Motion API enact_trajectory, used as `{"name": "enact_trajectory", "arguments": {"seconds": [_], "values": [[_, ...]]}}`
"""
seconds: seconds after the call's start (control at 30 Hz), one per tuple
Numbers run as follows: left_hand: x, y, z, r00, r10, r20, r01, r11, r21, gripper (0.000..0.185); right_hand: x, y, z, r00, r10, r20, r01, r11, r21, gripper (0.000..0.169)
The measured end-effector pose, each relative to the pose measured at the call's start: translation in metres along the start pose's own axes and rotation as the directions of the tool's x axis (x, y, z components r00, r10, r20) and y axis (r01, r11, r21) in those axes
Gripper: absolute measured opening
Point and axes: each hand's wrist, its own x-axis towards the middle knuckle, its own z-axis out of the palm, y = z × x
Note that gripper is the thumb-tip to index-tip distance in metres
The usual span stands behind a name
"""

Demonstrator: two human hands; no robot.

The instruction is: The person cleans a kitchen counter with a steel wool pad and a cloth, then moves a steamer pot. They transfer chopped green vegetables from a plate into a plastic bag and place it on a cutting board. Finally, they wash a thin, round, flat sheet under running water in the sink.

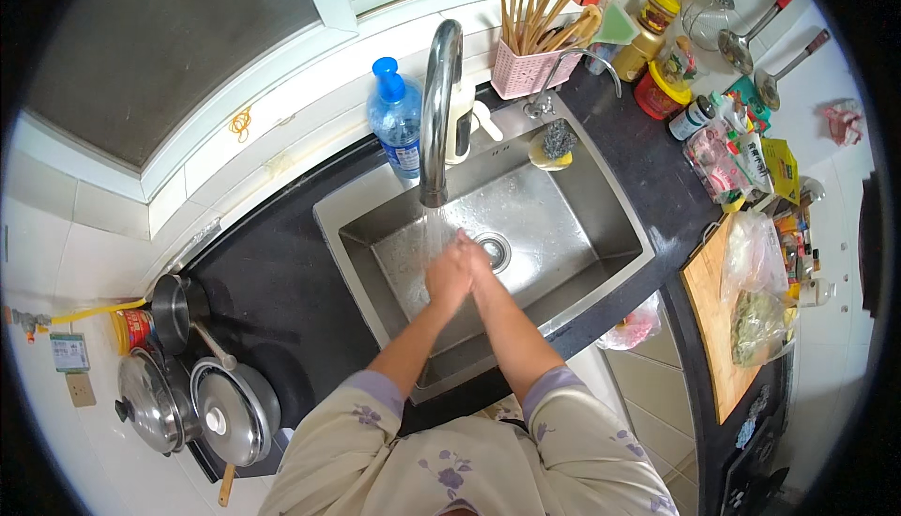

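Water runs from the chrome faucet point(438, 114) onto my two hands, which are pressed together over the stainless steel sink point(521, 206). My left hand point(448, 278) comes in from the left and touches my right hand point(477, 254); the fingers are partly hidden and blurred, and no object shows between them. The sink drain point(495, 252) lies just right of the hands. A steel wool scourer point(559, 139) rests on a yellow sponge point(549, 161) at the sink's back right. Behind the sink stands a blue pump bottle point(395, 118), left of the faucet.
Lidded metal pots point(229, 414) and a small saucepan point(171, 315) stand at the left. A pink chopstick basket point(528, 72) is behind the sink, near a thin second tap point(584, 52). At the right, bagged food point(759, 326) lies on a wooden cutting board point(711, 333).
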Motion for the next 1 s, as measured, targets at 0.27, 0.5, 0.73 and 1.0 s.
{"name": "enact_trajectory", "arguments": {"seconds": [0.27, 0.5, 0.73, 1.0], "values": [[0.02, -0.003, -0.005, 0.97, -0.224, 0.097, 0.227, 0.974, -0.025, 0.042, 0.051, 0.026, -0.025, 0.967, -0.252, -0.048, 0.245, 0.963, -0.113, 0.03], [0.028, -0.047, 0.014, 0.997, -0.067, 0.037, 0.065, 0.996, 0.055, 0.04, 0.025, 0.033, -0.007, 0.978, -0.125, -0.165, 0.099, 0.983, -0.152, 0.029], [0.022, -0.054, 0.024, 0.992, -0.102, -0.074, 0.108, 0.991, 0.078, 0.034, -0.008, 0.015, 0.0, 0.982, -0.026, -0.188, 0.009, 0.996, -0.09, 0.027], [0.061, -0.061, -0.026, 0.779, -0.226, 0.585, 0.624, 0.372, -0.687, 0.016, -0.003, 0.0, -0.082, 0.878, -0.407, 0.251, 0.355, 0.204, -0.912, 0.053]]}}
